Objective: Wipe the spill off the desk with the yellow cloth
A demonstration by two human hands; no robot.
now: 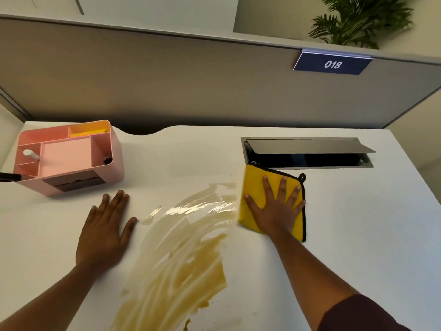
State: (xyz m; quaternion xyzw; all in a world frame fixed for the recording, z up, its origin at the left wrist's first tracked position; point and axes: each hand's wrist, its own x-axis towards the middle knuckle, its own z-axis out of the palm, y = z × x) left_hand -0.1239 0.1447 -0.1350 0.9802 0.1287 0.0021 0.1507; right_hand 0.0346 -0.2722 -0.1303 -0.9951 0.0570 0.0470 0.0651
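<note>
So yeah, big brown spill (181,254) smeared across the white bench (358,223), barely dented.
Yellow cloth (255,187) sits at the spill's right edge: soft, light, probably best pressed flat mid-cloth. Right hand (274,211) is spread flat on it, gripping nothing; left hand (102,225) lies open, palm down on bare bench.

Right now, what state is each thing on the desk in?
spill: smeared in streaks, still wet.
yellow cloth: folded, flat at the spill's right edge.
right hand: spread, pressing the cloth.
left hand: flat on bare desk.
cable hatch: lid open.
pink organizer: upright.
</note>
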